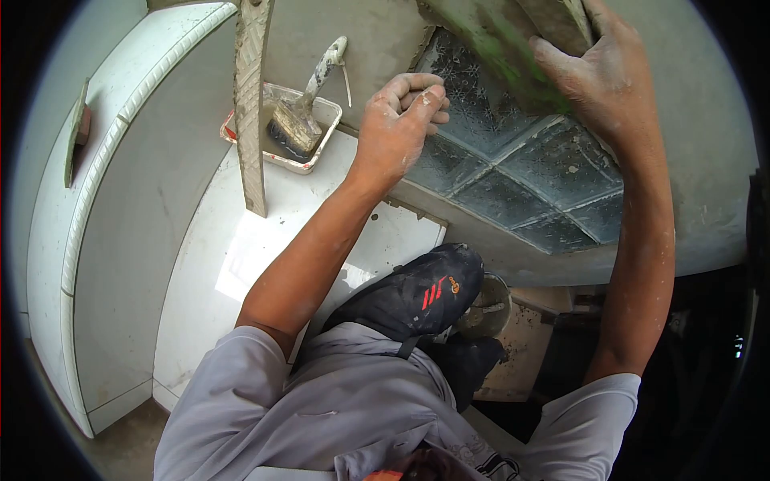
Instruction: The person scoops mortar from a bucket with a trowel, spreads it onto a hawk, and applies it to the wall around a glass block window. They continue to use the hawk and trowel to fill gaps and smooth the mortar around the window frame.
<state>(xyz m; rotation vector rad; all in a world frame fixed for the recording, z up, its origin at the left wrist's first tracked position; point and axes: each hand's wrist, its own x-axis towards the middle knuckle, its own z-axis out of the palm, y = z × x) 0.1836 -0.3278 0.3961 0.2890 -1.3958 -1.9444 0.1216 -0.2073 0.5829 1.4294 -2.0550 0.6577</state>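
My right hand [605,76] grips a flat, green-streaked float [501,52] at the upper right, blurred by motion, over the wall. Below it lies a glass-block panel [513,180] with wet smears. My left hand [401,120] is raised beside the panel's left edge, its fingers curled and thumb against them; no object shows in it. To its left, a brush [301,120] with a dirty handle rests in a white tray [305,167] holding murky liquid.
A long textured strip [250,104] stands across the tray's left side on the white tiled ledge [192,305]. A curved tiled rim [88,184] runs along the left. A bucket [489,309] sits below, beside my knee [425,293].
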